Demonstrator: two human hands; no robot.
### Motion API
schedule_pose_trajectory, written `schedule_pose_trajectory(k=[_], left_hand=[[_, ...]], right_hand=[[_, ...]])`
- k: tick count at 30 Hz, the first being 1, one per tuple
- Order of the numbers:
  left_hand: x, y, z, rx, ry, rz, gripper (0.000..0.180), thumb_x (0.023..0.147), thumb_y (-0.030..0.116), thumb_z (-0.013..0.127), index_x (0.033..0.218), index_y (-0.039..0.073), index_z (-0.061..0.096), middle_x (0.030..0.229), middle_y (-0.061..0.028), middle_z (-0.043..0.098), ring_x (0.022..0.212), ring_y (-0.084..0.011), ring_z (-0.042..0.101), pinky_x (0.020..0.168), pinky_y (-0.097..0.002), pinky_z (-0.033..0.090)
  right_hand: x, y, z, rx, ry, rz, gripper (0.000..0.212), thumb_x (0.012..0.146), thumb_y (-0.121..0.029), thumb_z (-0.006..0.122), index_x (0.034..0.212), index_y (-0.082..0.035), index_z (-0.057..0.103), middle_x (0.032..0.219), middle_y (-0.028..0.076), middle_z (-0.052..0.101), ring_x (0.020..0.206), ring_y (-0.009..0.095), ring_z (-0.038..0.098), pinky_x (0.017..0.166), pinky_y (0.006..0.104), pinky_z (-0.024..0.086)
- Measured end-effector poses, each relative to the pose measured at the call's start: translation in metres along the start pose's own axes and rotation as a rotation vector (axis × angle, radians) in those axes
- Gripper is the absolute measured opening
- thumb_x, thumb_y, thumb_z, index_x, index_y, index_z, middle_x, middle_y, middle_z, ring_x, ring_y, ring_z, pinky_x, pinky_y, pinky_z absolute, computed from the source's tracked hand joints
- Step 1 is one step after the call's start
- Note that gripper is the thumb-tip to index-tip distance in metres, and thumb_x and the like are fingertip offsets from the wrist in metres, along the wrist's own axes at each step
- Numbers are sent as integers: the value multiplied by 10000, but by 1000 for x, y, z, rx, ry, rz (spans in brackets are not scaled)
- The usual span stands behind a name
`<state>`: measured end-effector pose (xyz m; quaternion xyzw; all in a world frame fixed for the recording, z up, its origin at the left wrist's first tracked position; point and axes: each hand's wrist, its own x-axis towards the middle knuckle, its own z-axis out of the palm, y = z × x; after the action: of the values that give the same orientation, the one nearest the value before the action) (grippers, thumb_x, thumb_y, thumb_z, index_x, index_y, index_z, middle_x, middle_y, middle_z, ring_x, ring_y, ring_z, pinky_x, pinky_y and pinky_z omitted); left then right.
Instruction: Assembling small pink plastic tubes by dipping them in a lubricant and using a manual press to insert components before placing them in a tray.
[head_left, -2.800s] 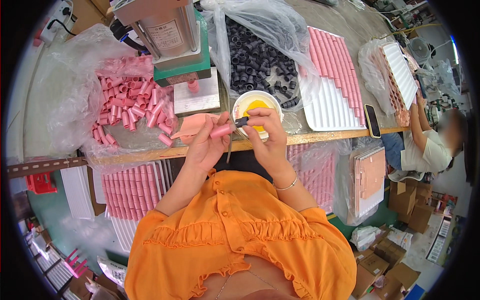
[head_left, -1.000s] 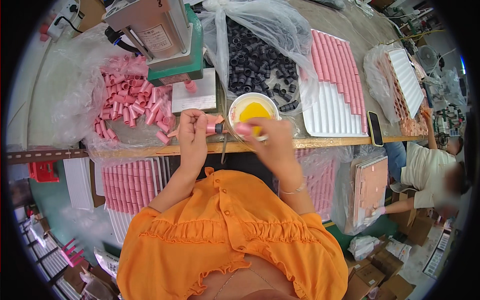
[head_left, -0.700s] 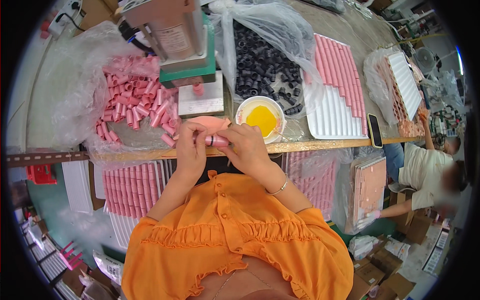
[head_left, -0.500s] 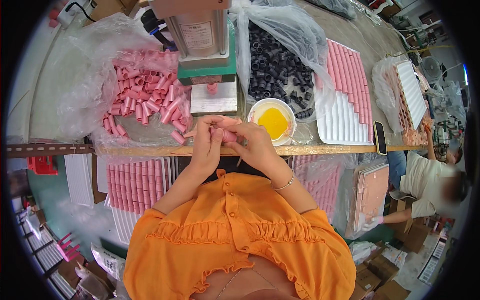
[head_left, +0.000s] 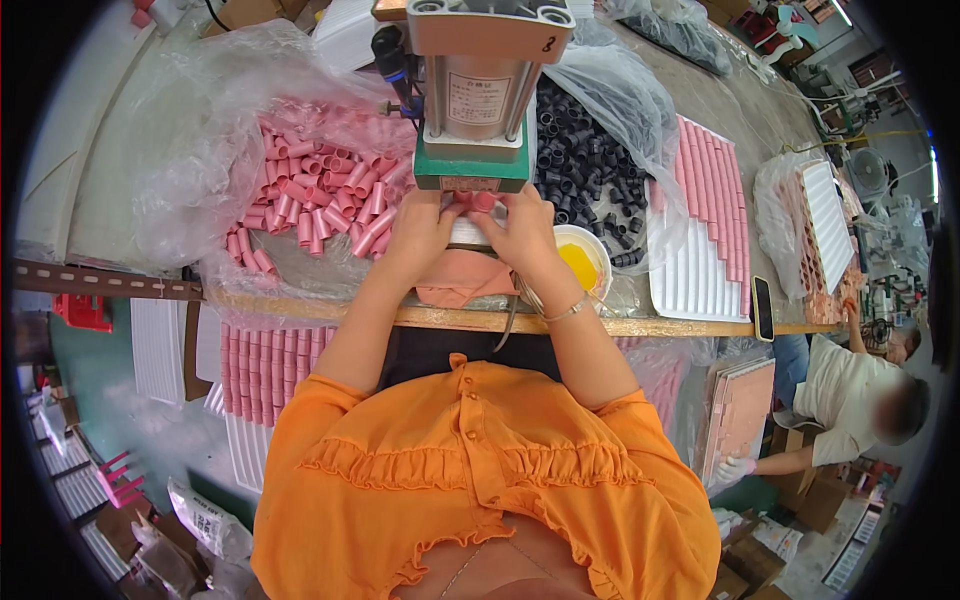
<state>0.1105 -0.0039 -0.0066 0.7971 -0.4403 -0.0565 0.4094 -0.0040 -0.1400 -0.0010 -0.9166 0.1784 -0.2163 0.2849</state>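
Observation:
My left hand (head_left: 422,228) and my right hand (head_left: 524,230) meet under the head of a bench press (head_left: 472,165) with a green block. Between my fingertips is a short pink plastic tube (head_left: 482,202), gripped from both sides above the metal base plate (head_left: 468,232). Part of the tube is hidden by my fingers and the press. A salmon-pink cloth (head_left: 462,280) lies on the bench below my wrists. By my right wrist stands a white bowl (head_left: 603,265) of yellow liquid, partly covered by that hand.
Loose pink tubes (head_left: 315,190) lie in clear plastic to the left. Black fittings (head_left: 585,150) fill a bag to the right, beside a white ribbed tray (head_left: 685,285) with rows of pink tubes. A phone (head_left: 762,308) sits at the bench edge. Another person (head_left: 850,390) works at far right.
Both hands have moved forward from the bench edge to beneath the press, carrying the pink tube. The salmon cloth, earlier by my hands, now lies on the bench. The view has shifted slightly.

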Motion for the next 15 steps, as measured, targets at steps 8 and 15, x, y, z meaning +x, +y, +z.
schedule_pose_trajectory(k=[8, 15], left_hand=[[-60, 0, -37, -562, 169, -146, 350, 984, 133, 514, 1296, -8, 439, 1113, -100, 581, 944, -218, 584, 805, -334, 467], [-91, 44, -39, -1338, -502, -435, 452, 995, 225, 538, 1383, 85, 353, 1104, -107, 623, 969, -141, 616, 728, -243, 485]], right_hand=[[14, -7, 29, -115, 69, -10, 513, 666, -210, 822, 1120, -118, 600, 1099, 102, 529, 1030, 341, 487, 798, 467, 384], [-57, -26, -44, 490, -198, 109, 318, 834, -184, 738, 1087, -23, 631, 921, 70, 626, 741, 143, 596, 634, 296, 474]])
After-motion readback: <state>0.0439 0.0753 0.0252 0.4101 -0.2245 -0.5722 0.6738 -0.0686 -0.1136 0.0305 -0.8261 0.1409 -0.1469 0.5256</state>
